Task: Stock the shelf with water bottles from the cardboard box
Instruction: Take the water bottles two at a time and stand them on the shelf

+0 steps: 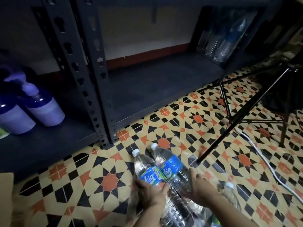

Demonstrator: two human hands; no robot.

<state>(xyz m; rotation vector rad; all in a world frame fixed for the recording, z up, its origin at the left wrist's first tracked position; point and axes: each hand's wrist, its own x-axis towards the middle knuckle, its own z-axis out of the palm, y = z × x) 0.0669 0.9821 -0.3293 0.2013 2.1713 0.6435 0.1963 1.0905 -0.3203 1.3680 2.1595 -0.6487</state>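
Our left hand [150,192] curls round the lower body of one water bottle [144,171], and our right hand [200,190] curls round a second water bottle [170,167]. The hands are apart, each clamped on its own bottle. The two bottles touch side by side between the hands, slanted, with their white caps pointing away from us. We cannot tell whether they rest on the tiled floor [101,163] or hang above it.

Just right of our right hand lies a third bottle [229,192], blurred. Beyond both hands stands the dark metal shelf [155,82], its lowest board bare in the middle; stocked bottles [229,41] stand at its far right end. Far left of our left hand, purple spray bottles [42,108] stand on a neighbouring board, and a cardboard box [6,185] corner shows at the edge. A tripod leg [237,120] slants down right of our hands.
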